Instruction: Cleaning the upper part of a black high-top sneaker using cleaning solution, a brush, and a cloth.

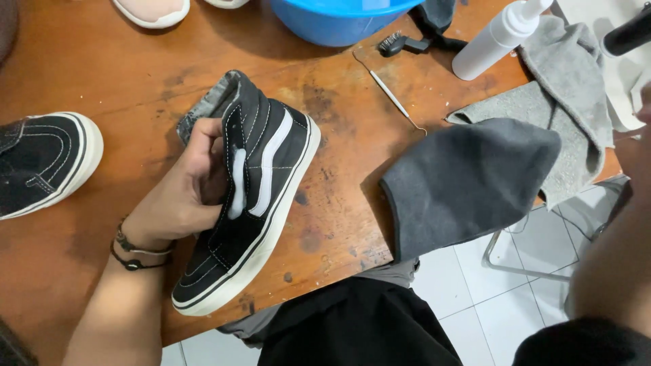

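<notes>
On worn wood, left hand (183,190) grips black suede high-top (251,196).

Second black sneaker (41,163) at left edge of wooden table (102,81). Blue basin (336,20) at far edge. Small black brush (400,45), thin metal pick (397,102) beside it. White spray bottle (498,37) near far right corner. Dark grey cloth (468,179) overhanging near edge, light grey cloth (569,102) behind.

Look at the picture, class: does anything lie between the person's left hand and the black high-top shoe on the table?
Nothing visible does. The left hand already has its grip on the black high-top shoe, fingers wrapped over its side, holding it on its edge on the wooden table.
</notes>
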